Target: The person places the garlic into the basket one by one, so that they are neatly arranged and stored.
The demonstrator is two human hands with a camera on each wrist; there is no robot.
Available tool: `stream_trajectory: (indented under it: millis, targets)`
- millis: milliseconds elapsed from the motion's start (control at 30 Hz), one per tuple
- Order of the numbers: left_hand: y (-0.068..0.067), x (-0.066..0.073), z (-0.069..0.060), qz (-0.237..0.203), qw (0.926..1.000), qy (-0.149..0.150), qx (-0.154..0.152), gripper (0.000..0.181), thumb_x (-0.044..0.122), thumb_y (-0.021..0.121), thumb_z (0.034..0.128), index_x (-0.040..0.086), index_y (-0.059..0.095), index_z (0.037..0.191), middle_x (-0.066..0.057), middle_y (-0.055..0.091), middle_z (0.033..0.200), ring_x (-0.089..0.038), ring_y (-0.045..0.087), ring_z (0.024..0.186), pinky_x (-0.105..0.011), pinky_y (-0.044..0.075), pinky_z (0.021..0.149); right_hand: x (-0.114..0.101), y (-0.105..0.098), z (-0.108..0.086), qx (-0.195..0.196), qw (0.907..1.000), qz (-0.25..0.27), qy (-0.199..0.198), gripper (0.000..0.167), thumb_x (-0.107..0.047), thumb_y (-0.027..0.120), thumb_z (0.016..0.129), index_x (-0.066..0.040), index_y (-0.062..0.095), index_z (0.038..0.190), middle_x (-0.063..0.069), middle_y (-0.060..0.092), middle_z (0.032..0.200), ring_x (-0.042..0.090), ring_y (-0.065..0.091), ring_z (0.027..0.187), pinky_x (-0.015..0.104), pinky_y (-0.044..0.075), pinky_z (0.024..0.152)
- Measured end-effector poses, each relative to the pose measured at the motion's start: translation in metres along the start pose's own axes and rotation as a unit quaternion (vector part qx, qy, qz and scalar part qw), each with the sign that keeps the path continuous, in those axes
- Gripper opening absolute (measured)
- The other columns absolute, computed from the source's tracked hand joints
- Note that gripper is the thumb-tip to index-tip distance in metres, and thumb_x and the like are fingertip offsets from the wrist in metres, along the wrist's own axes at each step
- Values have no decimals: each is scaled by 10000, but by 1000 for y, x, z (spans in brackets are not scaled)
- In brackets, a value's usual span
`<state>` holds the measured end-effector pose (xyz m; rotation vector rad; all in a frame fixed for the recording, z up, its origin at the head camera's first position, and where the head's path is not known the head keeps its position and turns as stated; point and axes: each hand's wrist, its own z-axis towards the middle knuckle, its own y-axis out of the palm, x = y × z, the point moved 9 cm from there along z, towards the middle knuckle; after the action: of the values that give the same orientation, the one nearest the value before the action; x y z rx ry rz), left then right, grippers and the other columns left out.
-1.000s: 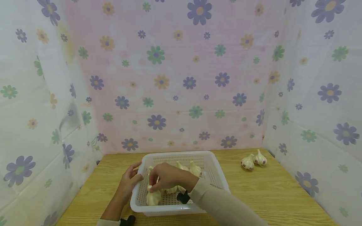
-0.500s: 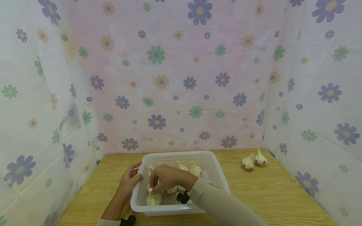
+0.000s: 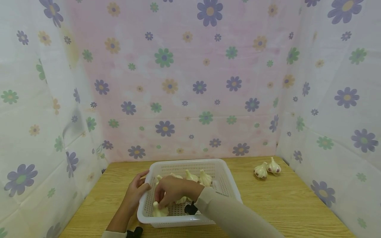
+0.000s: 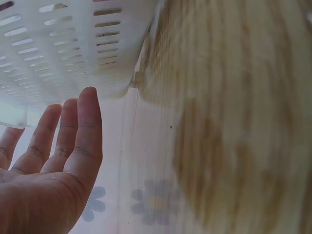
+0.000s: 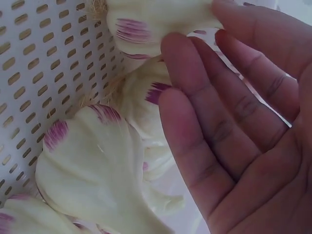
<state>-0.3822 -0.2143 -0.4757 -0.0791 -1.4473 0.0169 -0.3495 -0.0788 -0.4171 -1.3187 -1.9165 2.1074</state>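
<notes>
A white perforated plastic basket (image 3: 186,218) holds several garlic bulbs (image 3: 205,178). Inside its near left corner, my right hand (image 3: 172,191) pinches the stem of a garlic bulb (image 3: 160,210) between thumb and fingers. In the right wrist view, that garlic bulb (image 5: 141,27) is at the top, its stem at my thumb; my other fingers are loosely extended. Another garlic bulb (image 5: 92,165) lies below. My left hand (image 3: 135,191) touches the basket's left rim. The left wrist view shows my left hand's fingers (image 4: 87,131) nearly straight beside the basket's outer wall (image 4: 73,44).
Two more garlic bulbs (image 3: 267,169) lie on the wooden table (image 3: 268,198) to the basket's right, near the back. Flower-printed cloth (image 3: 190,79) encloses the table at the back and both sides. A black camera mount (image 3: 191,208) sits at my right wrist.
My right hand has moved slightly down and left with the pinched garlic bulb, which is now lower in the basket's near left corner. My left hand and the basket have not moved.
</notes>
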Motion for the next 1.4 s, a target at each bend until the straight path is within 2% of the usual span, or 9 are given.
stream_trajectory:
  millis: [200,433,567,867,1067,1167,1300,1400]
  targets:
    - [-1,-1,0,27,10000,1,78,651,38,614,891,190,477,1510,-245,605,1386,-305,681,1087,-421,627,819,-7,4,2,-117,9983,-571,-99,139,-150,889,800,-209,789,876,-185,716,750,-46,647,667,151,544,605]
    - [0,1,-1,48,9999,56,71,645,41,608,895,190,475,1508,-248,609,1382,-316,681,1082,-409,623,823,-8,9,3,-204,9949,-979,-116,80,-222,884,815,-245,809,803,-225,701,714,-70,631,674,129,526,618]
    - [-1,1,-1,37,10000,64,51,642,41,605,900,189,473,1511,-246,611,1381,-309,678,1082,-396,620,819,-8,11,4,-296,9929,-1127,-231,135,-250,857,849,-246,784,736,-228,679,672,-57,614,627,131,517,591]
    - [1,-1,0,-5,9999,70,-89,647,45,588,923,201,441,1534,-244,585,1413,-310,679,1076,-435,629,808,-8,12,3,-421,9905,-1292,-218,111,-259,883,821,-253,787,767,-223,678,690,-54,628,662,131,523,604]
    - [1,-1,-1,6,10000,74,-31,648,51,594,916,191,448,1531,-246,596,1401,-297,680,1067,-415,626,805,-6,9,2,-400,9909,-1263,-238,98,-252,894,805,-256,799,782,-221,689,718,-63,621,684,126,521,625]
    - [1,-2,-1,-18,10000,43,-5,646,46,601,911,199,462,1523,-238,605,1391,-299,682,1066,-410,624,811,-3,5,1,-347,9924,-1165,-194,85,-249,895,802,-270,827,849,-220,719,786,-75,626,736,125,529,660]
    - [0,-2,-1,-8,10000,14,-18,644,47,599,913,204,459,1521,-237,604,1387,-311,687,1051,-424,625,810,2,-5,-2,-228,9935,-1108,-83,169,-274,896,804,-268,839,962,-202,735,869,-58,626,781,153,540,679]
    - [0,-1,-1,16,10000,-2,3,643,48,597,912,209,458,1519,-230,604,1391,-317,685,1053,-431,624,813,6,-14,-5,-138,9934,-1139,-73,200,-298,897,802,-240,836,984,-196,731,859,-41,628,768,170,542,669]
